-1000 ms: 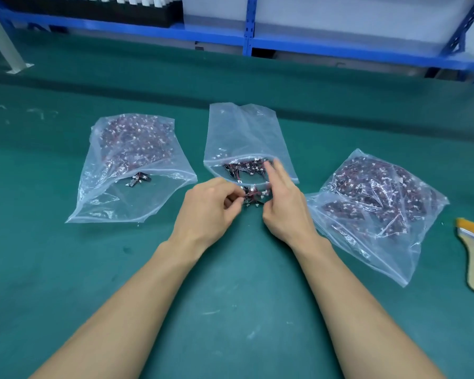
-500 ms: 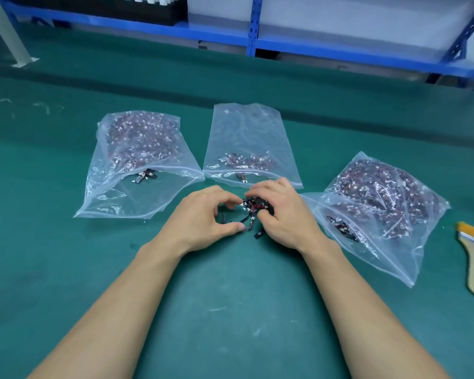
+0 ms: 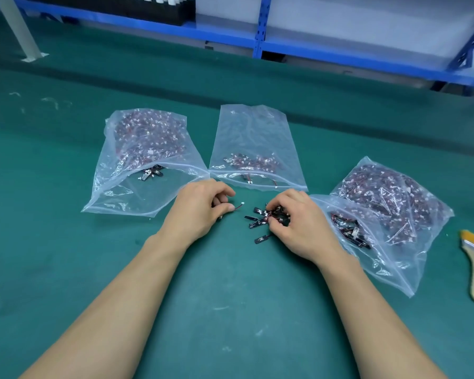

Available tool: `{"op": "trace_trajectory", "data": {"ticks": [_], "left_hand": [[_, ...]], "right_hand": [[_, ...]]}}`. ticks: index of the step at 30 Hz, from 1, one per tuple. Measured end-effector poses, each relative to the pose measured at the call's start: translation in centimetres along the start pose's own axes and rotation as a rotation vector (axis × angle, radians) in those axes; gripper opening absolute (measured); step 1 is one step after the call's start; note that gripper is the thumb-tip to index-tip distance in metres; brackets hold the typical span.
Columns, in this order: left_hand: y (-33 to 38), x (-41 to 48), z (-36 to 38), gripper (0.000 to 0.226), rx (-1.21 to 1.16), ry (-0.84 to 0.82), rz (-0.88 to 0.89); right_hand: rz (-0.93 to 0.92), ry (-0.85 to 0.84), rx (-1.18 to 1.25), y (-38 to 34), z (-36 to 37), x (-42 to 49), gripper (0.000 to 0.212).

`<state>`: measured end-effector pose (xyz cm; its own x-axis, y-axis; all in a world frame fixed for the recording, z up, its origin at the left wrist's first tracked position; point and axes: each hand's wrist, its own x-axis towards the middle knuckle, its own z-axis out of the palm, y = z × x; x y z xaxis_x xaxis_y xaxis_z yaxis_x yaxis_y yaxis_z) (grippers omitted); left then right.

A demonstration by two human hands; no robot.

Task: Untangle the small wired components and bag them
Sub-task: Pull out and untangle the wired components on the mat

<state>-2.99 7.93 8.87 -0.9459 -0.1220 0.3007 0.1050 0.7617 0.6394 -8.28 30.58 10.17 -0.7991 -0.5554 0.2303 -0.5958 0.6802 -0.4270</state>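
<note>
One lone wired component [image 3: 238,205] sits pinched in the left hand [image 3: 197,212], apart from the tangled clump [image 3: 261,220] the right hand [image 3: 298,225] is pinching on the mat [image 3: 230,296], just near of the middle bag [image 3: 255,127]. They look featherlight with thin floppy wires, so I'd grab the stiff black strip, not yank the wire.

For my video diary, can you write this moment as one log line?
step: untangling | left hand: pinches one wired component | right hand: grips tangled clump | bagging: not yet
</note>
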Motion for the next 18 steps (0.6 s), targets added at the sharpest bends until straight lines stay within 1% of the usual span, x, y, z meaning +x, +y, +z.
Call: {"op": "trace_trajectory", "data": {"ticks": [5,8,10,11,15,18], "left_hand": [[0.0,-0.2,-0.5,0.034,-0.118,-0.085,0.045],[-0.1,-0.3,-0.8,0.033,-0.136,-0.091,0.067],[0.1,-0.5,-1.0,0.033,-0.146,-0.078,0.077],[0.2,-0.5,-1.1,0.036,-0.147,-0.082,0.079],[0.2,-0.6,-1.2,0.050,-0.044,-0.139,0.090],[-0.1,-0.5,-1.2,0.045,0.002,-0.114,0.085]], "right_hand": [[0.000,-0.007,-0.013,0.4,-0.4,-0.2,0.013],[0.012,-0.016,0.004,0.3,-0.4,-0.2,0.012],[0.032,-0.024,0.029,0.2,-0.6,-0.1,0.018],[0.038,-0.029,0.039,0.2,-0.6,-0.1,0.020],[0.027,-0.028,0.036,-0.1,-0.6,-0.4,0.013],[-0.020,-0.041,0.022,-0.4,-0.5,-0.6,0.010]]}}
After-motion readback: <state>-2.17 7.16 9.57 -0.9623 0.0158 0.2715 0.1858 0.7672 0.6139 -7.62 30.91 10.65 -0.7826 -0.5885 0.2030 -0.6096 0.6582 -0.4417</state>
